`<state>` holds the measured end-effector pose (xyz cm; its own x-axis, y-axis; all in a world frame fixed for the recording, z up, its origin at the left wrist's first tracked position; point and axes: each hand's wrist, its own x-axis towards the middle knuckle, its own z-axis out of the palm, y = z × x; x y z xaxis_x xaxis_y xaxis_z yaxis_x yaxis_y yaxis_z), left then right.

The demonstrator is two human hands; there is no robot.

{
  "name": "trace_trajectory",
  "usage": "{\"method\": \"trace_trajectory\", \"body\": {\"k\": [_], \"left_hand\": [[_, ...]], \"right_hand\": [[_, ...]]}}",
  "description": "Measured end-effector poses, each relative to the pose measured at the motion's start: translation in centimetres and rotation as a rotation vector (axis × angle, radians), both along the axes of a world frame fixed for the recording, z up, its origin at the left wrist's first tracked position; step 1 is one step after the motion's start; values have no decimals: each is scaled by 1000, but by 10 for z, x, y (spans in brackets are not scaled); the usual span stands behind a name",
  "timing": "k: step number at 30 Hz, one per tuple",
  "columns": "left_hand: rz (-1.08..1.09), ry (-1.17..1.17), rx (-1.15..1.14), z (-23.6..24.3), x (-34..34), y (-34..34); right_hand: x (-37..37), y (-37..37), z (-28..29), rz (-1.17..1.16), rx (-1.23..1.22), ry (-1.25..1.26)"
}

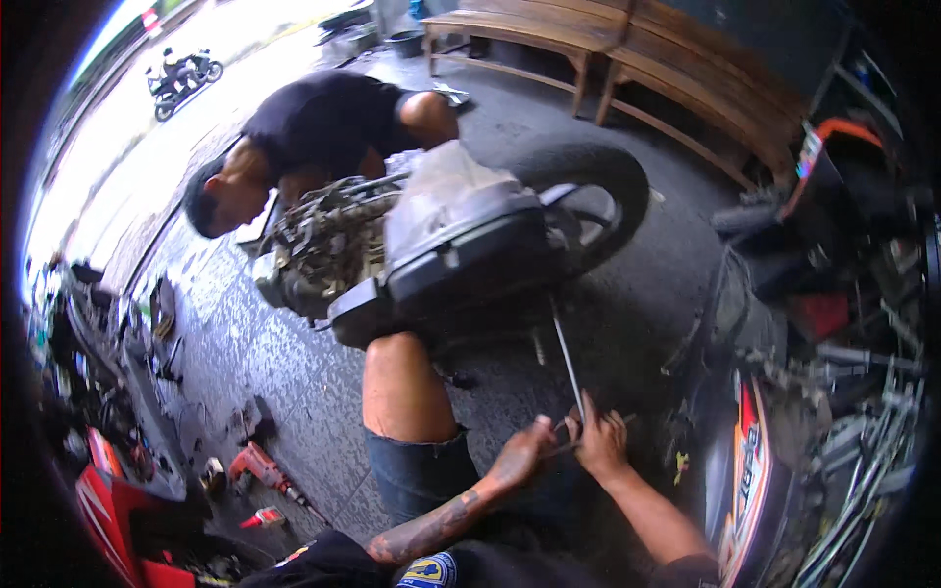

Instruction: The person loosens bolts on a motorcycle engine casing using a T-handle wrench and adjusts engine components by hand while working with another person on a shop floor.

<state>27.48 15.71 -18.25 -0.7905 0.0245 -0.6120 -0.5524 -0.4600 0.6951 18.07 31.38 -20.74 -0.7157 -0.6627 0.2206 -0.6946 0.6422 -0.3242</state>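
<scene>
A long, thin metal T-handle wrench point(567, 355) reaches from my hands up to the underside of a scooter engine unit point(466, 260), close to its rear wheel point(627, 201). Its far tip is lost in shadow. Around the shaft and crossbar, my right hand point(601, 443) is closed. My left hand point(522, 456) is closed at the left end of the crossbar, though its fingers are partly blurred. The engine unit has a dark side case and a dusty grey cover above it. My bare knee point(402, 387) is just below the case.
A co-worker in a dark shirt point(323, 118) bends over the engine's far side. A red power drill point(265, 468) lies on the wet floor at left, near red body panels point(108, 524). More scooter parts point(814, 470) crowd the right. Wooden benches point(534, 29) stand behind.
</scene>
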Motion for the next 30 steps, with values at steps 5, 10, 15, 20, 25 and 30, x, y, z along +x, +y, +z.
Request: {"method": "trace_trajectory", "body": {"k": [5, 10, 15, 20, 25, 30], "left_hand": [[635, 325, 304, 0, 6, 16], [610, 352, 742, -1, -13, 22], [511, 443, 488, 5, -12, 29], [509, 296, 252, 31, -20, 39], [466, 215, 10, 25, -20, 43], [463, 178, -107, 29, -23, 52]], "right_hand": [[10, -15, -4, 11, 34, -13], [0, -1, 5, -35, 36, 23], [0, -10, -6, -96, -323, 190], [3, -15, -9, -130, -451, 29], [5, -19, -14, -168, -552, -171], [-1, -11, -21, -132, -570, -156]]}}
